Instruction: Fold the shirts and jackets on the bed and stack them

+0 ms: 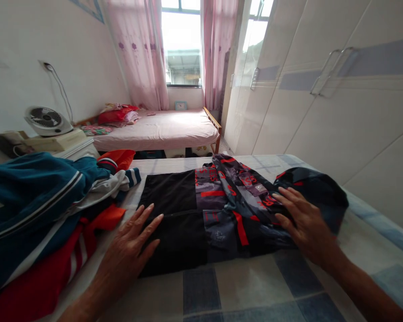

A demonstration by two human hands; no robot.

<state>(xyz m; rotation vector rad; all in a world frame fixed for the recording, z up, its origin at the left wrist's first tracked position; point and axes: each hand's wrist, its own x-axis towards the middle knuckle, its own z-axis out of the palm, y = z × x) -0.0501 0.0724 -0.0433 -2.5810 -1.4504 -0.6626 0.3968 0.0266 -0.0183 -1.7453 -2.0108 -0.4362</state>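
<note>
A black hooded jacket (pixel 174 223) with a grey and red lettered print lies spread flat on the bed in front of me. One printed sleeve (pixel 243 179) is folded slantwise over its body, and the dark hood (pixel 317 188) bulges at the right end. My left hand (pixel 130 241) is at the jacket's left edge, fingers spread and holding nothing. Over the part beside the hood, my right hand (pixel 302 219) lies with its fingers stretched out; the fingertips appear to touch the cloth. Its palm side is hidden.
A heap of teal, red and white clothes (pixel 53 192) lies to the left on the checked bedsheet (pixel 242 286). Behind it, a small fan (pixel 47 120) stands on boxes. A second bed (pixel 161 129) is by the window, and a white wardrobe (pixel 289 112) lines the right side.
</note>
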